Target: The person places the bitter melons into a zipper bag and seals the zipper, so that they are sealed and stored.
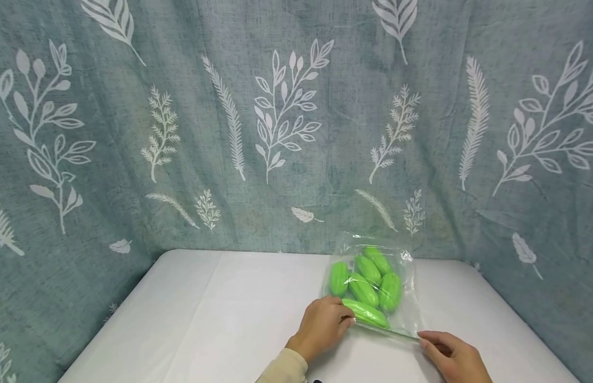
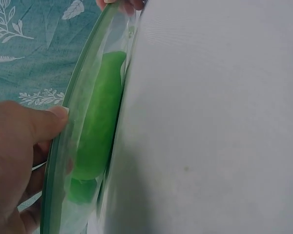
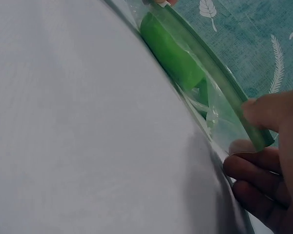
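A clear zip bag (image 1: pixel 409 314) with a green strip along its near edge lies on the table, holding several bright green, ridged, elongated vegetable-like pieces (image 1: pixel 363 290). One longer green piece (image 1: pixel 365 313) lies crosswise close to that edge, and shows through the plastic in the left wrist view. My left hand (image 1: pixel 322 324) pinches the strip near its left part, thumb on the strip (image 2: pixel 56 146) in the left wrist view. At the strip's right end my right hand (image 1: pixel 454 354) pinches the bag's corner between thumb and fingers, the other fingers curled beneath in the right wrist view.
A white-covered table (image 1: pixel 220 319) spreads to the left of the bag and round it. Behind and at both sides hangs a blue-green cloth (image 1: pixel 277 213) with white leaf prints. A small dark object (image 1: pixel 318 381) shows at the bottom edge of the head view.
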`<state>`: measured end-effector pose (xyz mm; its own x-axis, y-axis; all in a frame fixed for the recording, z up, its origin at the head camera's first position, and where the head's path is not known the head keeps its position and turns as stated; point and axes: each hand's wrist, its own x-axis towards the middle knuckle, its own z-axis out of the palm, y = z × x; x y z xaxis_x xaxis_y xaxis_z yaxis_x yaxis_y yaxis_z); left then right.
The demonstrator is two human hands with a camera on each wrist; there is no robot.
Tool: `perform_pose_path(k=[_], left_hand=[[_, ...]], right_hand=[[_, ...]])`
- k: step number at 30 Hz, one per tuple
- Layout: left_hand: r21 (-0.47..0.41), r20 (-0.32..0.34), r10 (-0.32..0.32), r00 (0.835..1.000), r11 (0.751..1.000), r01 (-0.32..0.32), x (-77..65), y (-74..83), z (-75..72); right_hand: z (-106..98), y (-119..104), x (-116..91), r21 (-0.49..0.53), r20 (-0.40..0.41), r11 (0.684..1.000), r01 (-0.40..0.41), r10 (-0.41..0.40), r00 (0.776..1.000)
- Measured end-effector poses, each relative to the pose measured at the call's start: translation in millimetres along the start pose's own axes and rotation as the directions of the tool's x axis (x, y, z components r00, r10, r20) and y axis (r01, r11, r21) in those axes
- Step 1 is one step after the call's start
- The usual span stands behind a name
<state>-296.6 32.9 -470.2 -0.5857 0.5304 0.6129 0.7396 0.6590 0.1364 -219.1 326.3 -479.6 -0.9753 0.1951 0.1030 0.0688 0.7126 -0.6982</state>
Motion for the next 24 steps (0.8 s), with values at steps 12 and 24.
perform_pose_path(k=[12,24], left_hand=[[0.024,-0.017,-0.005,1.0,1.0,0.005,-3.1,-2.9,-2.7],[0.014,-0.002,-0.017,1.0,1.0,0.017,-6.5,-10.2,-6.8]], right_hand=[[0,2,1,-0.079,-0.028,0.996,0.038,-0.04,0.999],[-1,1,1,-0.075,-0.031,0.997,0.031,-0.034,0.999]])
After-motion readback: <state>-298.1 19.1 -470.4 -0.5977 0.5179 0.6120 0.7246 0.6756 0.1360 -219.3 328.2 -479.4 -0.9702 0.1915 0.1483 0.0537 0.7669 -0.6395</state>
